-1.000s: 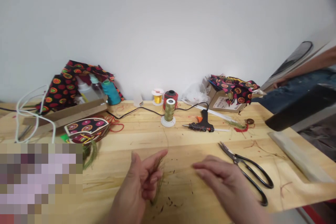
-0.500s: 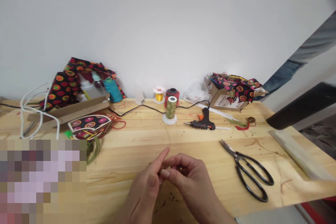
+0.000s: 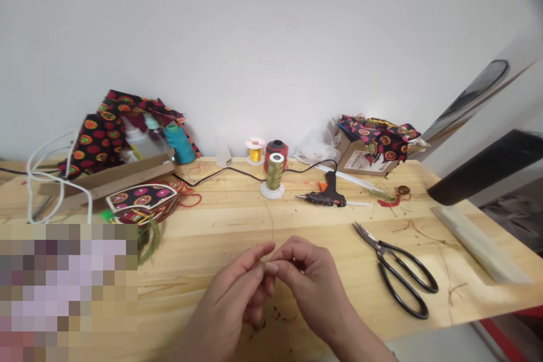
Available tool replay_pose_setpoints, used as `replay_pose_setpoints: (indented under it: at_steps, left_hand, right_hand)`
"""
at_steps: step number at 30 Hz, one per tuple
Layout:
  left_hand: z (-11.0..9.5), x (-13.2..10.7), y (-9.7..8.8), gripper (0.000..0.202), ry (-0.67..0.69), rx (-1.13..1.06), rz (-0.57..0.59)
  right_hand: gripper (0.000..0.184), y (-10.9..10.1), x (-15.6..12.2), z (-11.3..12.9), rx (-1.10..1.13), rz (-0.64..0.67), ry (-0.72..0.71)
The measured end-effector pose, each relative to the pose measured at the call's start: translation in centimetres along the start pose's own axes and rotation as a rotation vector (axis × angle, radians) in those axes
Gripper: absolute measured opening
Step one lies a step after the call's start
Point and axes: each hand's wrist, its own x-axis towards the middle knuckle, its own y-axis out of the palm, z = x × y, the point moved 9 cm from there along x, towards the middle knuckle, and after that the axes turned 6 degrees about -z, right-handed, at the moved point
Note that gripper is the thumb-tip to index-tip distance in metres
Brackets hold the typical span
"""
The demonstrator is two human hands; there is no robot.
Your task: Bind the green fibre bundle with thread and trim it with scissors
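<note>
My left hand (image 3: 235, 294) and my right hand (image 3: 311, 280) meet fingertip to fingertip low over the wooden table (image 3: 322, 237). Both pinch a small bundle of thin olive-gold thread (image 3: 266, 264) between them. A single fine strand runs from the hands up to the olive-gold thread spool (image 3: 274, 174) standing on its white base behind them. Black scissors (image 3: 399, 274) lie shut on the table to the right of my right hand.
A black glue gun (image 3: 324, 197) with its cord lies behind the scissors. Gold (image 3: 255, 153) and red (image 3: 276, 153) spools stand by the wall. Patterned fabric fills a cardboard box (image 3: 365, 161) at back right and a tray (image 3: 110, 178) at left. White cable (image 3: 46, 181) loops at far left.
My right hand came left from beside the scissors and joined my left hand on the thread bundle. A person's arm seen at the far right a second ago is gone.
</note>
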Motion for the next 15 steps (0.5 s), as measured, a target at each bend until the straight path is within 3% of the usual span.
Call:
replay_pose_setpoints:
  at_steps: [5,15]
  left_hand:
    - [0.4,0.1,0.8,0.038,-0.100,-0.059,0.074]
    - [-0.1,0.0,1.7,0.021,-0.088,0.003,0.160]
  right_hand:
    - [0.013,-0.7,0.3,0.2,-0.101,-0.036,-0.045]
    - [0.011,-0.8,0.4,-0.3,-0.130,0.004,-0.044]
